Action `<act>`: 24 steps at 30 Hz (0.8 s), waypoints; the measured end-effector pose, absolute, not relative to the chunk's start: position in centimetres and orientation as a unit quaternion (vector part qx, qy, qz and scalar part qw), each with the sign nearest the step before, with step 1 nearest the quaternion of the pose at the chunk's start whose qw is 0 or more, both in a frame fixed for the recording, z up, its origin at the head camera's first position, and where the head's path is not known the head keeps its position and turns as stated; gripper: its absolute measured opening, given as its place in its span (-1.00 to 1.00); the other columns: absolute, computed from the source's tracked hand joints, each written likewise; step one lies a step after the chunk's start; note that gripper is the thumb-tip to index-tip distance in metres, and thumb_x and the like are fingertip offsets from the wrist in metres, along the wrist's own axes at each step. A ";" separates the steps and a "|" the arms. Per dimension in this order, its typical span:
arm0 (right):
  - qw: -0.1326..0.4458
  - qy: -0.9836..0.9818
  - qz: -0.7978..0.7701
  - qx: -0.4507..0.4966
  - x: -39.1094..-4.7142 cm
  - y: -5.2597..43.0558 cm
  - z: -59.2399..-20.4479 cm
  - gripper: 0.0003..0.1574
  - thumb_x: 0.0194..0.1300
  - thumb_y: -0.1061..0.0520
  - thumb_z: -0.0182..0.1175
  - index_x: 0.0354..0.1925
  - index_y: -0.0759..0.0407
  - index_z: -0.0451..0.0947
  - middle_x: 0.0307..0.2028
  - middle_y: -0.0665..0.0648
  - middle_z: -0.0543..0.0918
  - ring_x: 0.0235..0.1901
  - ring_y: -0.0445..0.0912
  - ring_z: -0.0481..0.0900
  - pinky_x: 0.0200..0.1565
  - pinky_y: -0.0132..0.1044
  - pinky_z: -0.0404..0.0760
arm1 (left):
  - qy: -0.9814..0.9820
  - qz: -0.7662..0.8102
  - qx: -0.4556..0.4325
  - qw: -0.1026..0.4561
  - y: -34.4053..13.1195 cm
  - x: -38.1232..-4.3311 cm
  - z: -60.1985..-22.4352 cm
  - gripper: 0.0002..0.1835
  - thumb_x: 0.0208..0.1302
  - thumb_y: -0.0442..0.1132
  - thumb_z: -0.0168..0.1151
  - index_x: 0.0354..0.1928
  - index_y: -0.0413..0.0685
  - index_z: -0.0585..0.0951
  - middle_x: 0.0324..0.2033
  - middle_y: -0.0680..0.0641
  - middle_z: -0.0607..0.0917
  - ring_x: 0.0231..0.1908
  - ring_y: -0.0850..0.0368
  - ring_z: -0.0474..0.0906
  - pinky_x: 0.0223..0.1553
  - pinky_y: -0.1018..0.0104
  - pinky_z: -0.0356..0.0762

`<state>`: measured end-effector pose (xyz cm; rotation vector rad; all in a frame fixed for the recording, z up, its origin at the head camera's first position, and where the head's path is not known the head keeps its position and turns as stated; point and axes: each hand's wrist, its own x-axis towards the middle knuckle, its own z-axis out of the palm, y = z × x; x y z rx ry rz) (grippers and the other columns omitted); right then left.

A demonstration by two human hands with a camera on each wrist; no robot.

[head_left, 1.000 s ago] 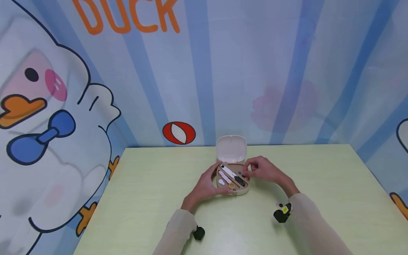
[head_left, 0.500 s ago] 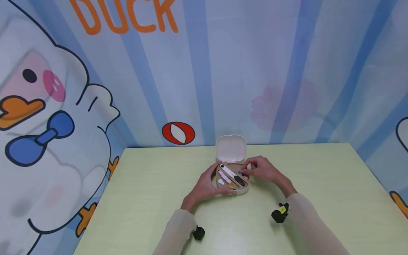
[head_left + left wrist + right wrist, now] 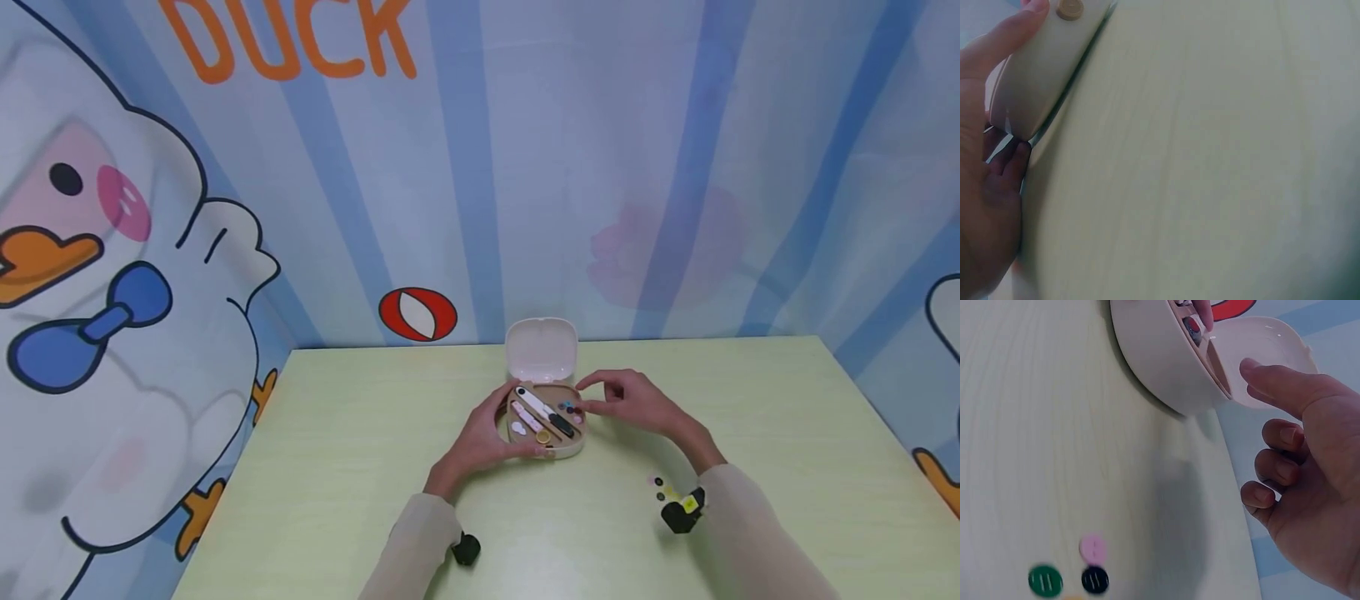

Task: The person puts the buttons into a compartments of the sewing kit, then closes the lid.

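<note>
A small sewing box [image 3: 566, 450] stands on the table with its pale lid [image 3: 542, 350] raised. My left hand [image 3: 480, 433] grips its left side, thumb along the front near a round tan catch [image 3: 1070, 9]. Inside lie a white tool with a black end [image 3: 543, 411], a pink tool [image 3: 528, 417], a gold ring-shaped piece [image 3: 543, 437] and several small coloured buttons [image 3: 568, 407]. At the box's right rim is my right hand [image 3: 637, 402], index finger and thumb apart with nothing between them. Its other fingers [image 3: 1275, 467] are curled in.
Loose buttons lie on the table near the right wrist, among them a green button [image 3: 1045, 580], a black button [image 3: 1095, 579] and a pink button [image 3: 1093, 549]. A printed cloth backdrop [image 3: 420, 167] rises behind the table [image 3: 360, 400].
My right hand reached a little further into the box, then drew back to the right with its fingers parted. The buttons inside now show. My left hand keeps its grip.
</note>
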<state>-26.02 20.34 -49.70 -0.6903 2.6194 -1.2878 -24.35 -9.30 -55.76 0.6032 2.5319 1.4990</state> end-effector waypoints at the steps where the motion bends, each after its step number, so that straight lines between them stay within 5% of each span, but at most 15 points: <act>1: 0.071 0.871 -0.427 -0.234 -25.9 20.7 -49.6 -0.61 0.34 0.10 0.44 0.09 0.19 0.71 -0.63 -0.05 0.34 -0.61 -0.19 0.26 -0.51 -0.35 0.28 | 0.840 0.499 0.201 0.068 -9.3 -24.3 -55.8 0.23 -0.02 0.27 0.62 0.64 0.18 0.15 0.55 0.07 0.28 0.50 0.10 0.23 0.46 0.03 0.29; 10: 0.093 0.866 -0.420 -0.256 -24.1 23.6 -49.7 -0.48 0.30 0.05 0.48 0.17 0.21 0.66 -0.62 -0.08 0.33 -0.61 -0.23 0.23 -0.51 -0.35 0.31 | 0.840 0.500 0.201 0.070 -9.4 -24.3 -55.8 0.21 0.01 0.23 0.62 0.64 0.16 0.15 0.55 0.05 0.28 0.50 0.06 0.24 0.46 0.04 0.29; 24: 0.139 0.852 -0.425 -0.271 -20.8 27.1 -50.6 -0.62 0.32 0.08 0.45 0.06 0.20 0.76 -0.65 -0.16 0.20 -0.61 -0.29 0.14 -0.54 -0.35 0.22 | 0.842 0.496 0.197 0.075 -9.2 -24.1 -55.4 0.20 0.03 0.18 0.63 0.64 0.17 0.14 0.56 0.05 0.26 0.51 0.07 0.21 0.47 0.07 0.27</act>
